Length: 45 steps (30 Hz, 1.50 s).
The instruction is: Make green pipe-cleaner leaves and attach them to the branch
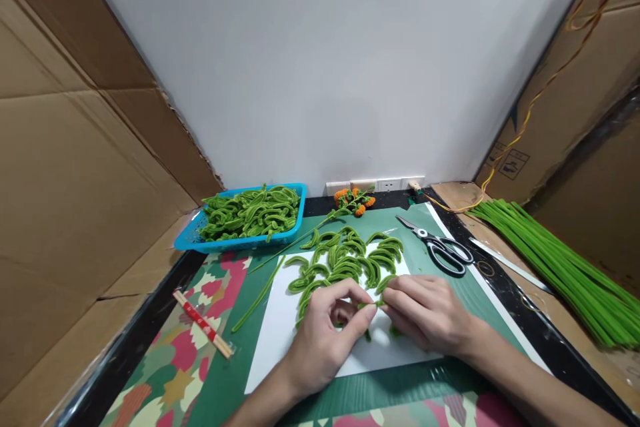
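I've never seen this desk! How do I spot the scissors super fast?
Find the big white paper with green fuzzy pieces on it. Just past its far right corner, beyond the right hand, lie the scissors. They're the only thing there with two black handle loops.

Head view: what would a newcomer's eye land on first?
Probably the left hand and right hand, close together over the white sheet, pinching a green piece. Next, the blue basket heaped with green strips, back left. Then the orange-flowered sprig by the wall, right of the basket.
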Motion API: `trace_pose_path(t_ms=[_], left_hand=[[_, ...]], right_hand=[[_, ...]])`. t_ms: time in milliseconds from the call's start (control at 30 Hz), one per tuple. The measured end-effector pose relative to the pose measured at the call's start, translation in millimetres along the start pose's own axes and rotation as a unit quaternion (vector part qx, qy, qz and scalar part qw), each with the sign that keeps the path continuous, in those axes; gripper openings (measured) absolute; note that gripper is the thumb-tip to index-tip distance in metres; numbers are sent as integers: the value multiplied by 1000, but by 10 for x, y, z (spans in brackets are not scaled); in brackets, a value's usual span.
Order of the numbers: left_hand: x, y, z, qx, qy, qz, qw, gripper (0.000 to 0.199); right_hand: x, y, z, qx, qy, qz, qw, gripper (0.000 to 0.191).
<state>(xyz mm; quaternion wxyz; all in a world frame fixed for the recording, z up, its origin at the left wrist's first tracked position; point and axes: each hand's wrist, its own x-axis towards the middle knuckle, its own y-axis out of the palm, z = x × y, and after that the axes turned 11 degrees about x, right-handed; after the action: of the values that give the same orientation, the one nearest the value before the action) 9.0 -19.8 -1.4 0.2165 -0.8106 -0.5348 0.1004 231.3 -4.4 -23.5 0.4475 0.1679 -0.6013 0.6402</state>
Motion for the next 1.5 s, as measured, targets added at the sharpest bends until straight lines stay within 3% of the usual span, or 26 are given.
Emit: trace_pose_path(t_ms=[100,200,267,333,400,500,533,567,600,633,700,767,800,867,933,1000,1067,1133,1167,1200,1233,1267,1333,1400,1433,1500], left_hand=[[-3,-31,7,-90,-37,66,993,31],[-7,-57,14,-127,-61,113,983,34],[-15,-71,-1,-94,-47,105,989,32],[-21,-84,-21,20,31,56,998,22],[-18,-92,-25,185,188,-22,964,14],[9,-86,12,370,400,-98,833,23],[21,-78,28,390,423,-106,811,24],[32,-68,42,389,418,-107,814,24],[41,-55,51,365,391,-102,839,23],[46,-43,54,323,342,-94,878,21],[46,-22,41,203,204,-56,956,17],[33,-8,11,60,68,10,996,21],[24,-4,-5,-5,18,46,999,25],[7,-1,-34,-91,-31,94,991,30],[-4,-7,-46,-89,-21,86,992,29],[-9,-22,-32,-7,42,36,998,23],[-10,-41,14,119,164,-19,979,15],[-9,-52,75,245,305,-51,919,18],[-9,-52,102,289,358,-60,886,21],[-9,-47,121,314,387,-65,865,23],[-8,-38,129,318,386,-70,863,23],[-8,-27,126,299,358,-74,881,21],[-8,-1,89,203,233,-53,950,16],[-10,23,36,62,81,17,995,18],[-12,33,14,-6,21,55,998,23],[-14,48,-9,-108,-46,106,987,31]], right_hand=[[-1,-13,-6,-12,-38,1,999,14],[5,-20,45,32,-16,4,999,14],[9,-6,97,94,35,-6,995,16],[23,30,144,215,151,-21,965,19],[52,80,165,396,323,-31,859,31],[95,123,143,593,520,-20,614,43],[102,118,126,615,540,-15,575,44],[103,104,108,616,541,-9,573,44],[97,82,90,598,526,-3,605,43],[86,56,74,558,496,3,665,39],[51,8,51,424,380,14,822,27],[11,-14,45,262,218,14,940,17],[-7,-13,51,198,148,5,969,17],[-26,4,83,142,82,-23,986,19],[-19,30,136,188,144,-41,971,23],[6,57,188,319,296,-40,899,35],[35,78,212,469,450,-32,759,49],[55,89,200,577,537,-13,616,54],[60,87,185,606,553,3,572,55],[63,79,168,616,557,20,556,55],[64,66,152,606,551,31,573,54],[63,49,141,576,532,34,620,53],[58,9,133,455,446,20,771,43],[44,-24,137,290,296,-2,910,27],[34,-34,139,216,215,-12,952,21],[10,-36,143,117,90,-27,989,16]])
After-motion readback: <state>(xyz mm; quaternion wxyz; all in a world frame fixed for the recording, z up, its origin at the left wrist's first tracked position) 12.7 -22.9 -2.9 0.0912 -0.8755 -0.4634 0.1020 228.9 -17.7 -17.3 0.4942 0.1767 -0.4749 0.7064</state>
